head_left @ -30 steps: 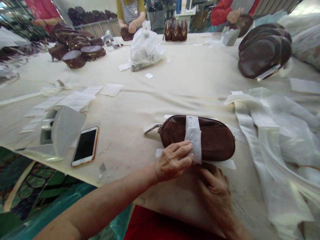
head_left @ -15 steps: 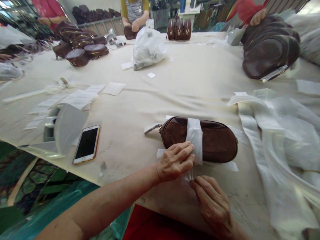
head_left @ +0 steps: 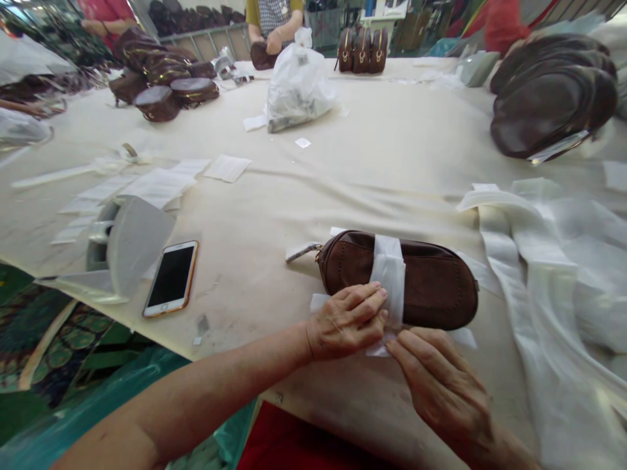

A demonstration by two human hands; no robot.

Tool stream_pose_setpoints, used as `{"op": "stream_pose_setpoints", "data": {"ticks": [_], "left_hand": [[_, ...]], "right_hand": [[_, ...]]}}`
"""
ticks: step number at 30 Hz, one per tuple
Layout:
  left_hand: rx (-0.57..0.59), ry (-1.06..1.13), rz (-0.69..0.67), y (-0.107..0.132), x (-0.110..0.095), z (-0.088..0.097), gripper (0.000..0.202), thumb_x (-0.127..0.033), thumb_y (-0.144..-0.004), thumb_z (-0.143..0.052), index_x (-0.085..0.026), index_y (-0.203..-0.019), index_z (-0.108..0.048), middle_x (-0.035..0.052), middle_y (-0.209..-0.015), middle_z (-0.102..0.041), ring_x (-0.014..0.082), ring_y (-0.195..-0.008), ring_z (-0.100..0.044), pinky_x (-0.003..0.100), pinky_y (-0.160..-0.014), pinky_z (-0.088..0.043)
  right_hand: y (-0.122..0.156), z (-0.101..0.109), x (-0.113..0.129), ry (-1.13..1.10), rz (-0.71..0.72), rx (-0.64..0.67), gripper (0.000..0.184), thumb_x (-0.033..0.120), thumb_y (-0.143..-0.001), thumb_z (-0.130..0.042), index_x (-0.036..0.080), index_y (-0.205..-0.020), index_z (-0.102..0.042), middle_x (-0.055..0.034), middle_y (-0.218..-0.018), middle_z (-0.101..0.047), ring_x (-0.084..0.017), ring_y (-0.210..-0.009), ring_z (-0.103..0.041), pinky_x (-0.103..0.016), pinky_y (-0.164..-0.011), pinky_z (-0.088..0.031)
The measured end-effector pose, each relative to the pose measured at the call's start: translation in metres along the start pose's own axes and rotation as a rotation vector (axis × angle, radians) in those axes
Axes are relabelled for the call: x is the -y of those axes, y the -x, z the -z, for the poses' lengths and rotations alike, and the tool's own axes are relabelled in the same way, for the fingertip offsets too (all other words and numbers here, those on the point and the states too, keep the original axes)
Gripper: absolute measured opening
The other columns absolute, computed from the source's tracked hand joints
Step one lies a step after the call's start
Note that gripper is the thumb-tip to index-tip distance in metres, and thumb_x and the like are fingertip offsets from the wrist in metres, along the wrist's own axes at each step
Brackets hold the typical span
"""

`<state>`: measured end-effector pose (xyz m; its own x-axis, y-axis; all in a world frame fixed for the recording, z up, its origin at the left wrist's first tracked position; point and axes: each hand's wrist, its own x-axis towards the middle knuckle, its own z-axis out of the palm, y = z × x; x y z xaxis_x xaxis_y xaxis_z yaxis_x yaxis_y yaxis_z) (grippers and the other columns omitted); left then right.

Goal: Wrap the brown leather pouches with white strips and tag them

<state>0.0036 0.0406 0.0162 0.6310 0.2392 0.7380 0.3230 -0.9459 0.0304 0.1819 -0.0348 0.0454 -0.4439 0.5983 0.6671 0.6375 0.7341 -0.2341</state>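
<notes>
brown and oval, the bag [head_left: 435, 281] lies on its side on the pale table [head_left: 274, 215], just before the person, with its long side going from left to right. around its middle goes a white band [head_left: 388, 261], and a narrow strap [head_left: 304, 250] comes out at its left end. the left hand [head_left: 349, 321] rests at the near edge of the bag, its fingers close together and their tips pressed on the band; its thumb is hidden, so i cannot tell if it also pinches. the right hand [head_left: 443, 388] is just beside it, with its thumb and finger tips together, clamped on the loose lower end of the band. to the right of the bag there are long white strips [head_left: 522, 281], lying in a loose heap. to the left, well apart from the hands, a phone [head_left: 171, 279] lies face up, near a grey plastic holder [head_left: 140, 245] and some sheets of paper [head_left: 157, 189]. farther away stands a tied plastic sack [head_left: 301, 85], between a pile of brown purses [head_left: 161, 75] and three upright purses [head_left: 362, 51]. at the far side, a co-worker in a checked apron [head_left: 274, 14] holds a brown piece with both hands.
</notes>
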Motion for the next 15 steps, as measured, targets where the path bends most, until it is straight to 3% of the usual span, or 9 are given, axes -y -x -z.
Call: {"op": "stream_pose_setpoints", "data": {"ticks": [6, 15], "left_hand": [[0.061, 0.091, 0.039, 0.004, 0.001, 0.003, 0.021, -0.014, -0.093, -0.040, -0.006, -0.100, -0.058, 0.0189, -0.116, -0.060, 0.0277, -0.128, -0.043, 0.040, -0.097, -0.050], [0.092, 0.135, 0.094, 0.006, -0.003, 0.007, 0.025, -0.009, -0.088, -0.035, -0.011, -0.078, -0.057, 0.0197, -0.121, -0.058, 0.0260, -0.132, -0.039, 0.039, -0.103, -0.044]], "right_hand": [[-0.022, -0.002, -0.018, 0.036, -0.012, -0.035, 0.024, -0.001, -0.082, -0.050, 0.014, -0.093, -0.065, -0.0088, -0.088, -0.070, -0.018, -0.086, -0.065, -0.031, -0.079, -0.050], [-0.018, -0.019, -0.022, 0.096, -0.175, -0.096, 0.016, 0.002, -0.082, -0.057, 0.015, -0.090, -0.062, -0.0082, -0.086, -0.069, -0.016, -0.081, -0.064, -0.028, -0.077, -0.048]]}}
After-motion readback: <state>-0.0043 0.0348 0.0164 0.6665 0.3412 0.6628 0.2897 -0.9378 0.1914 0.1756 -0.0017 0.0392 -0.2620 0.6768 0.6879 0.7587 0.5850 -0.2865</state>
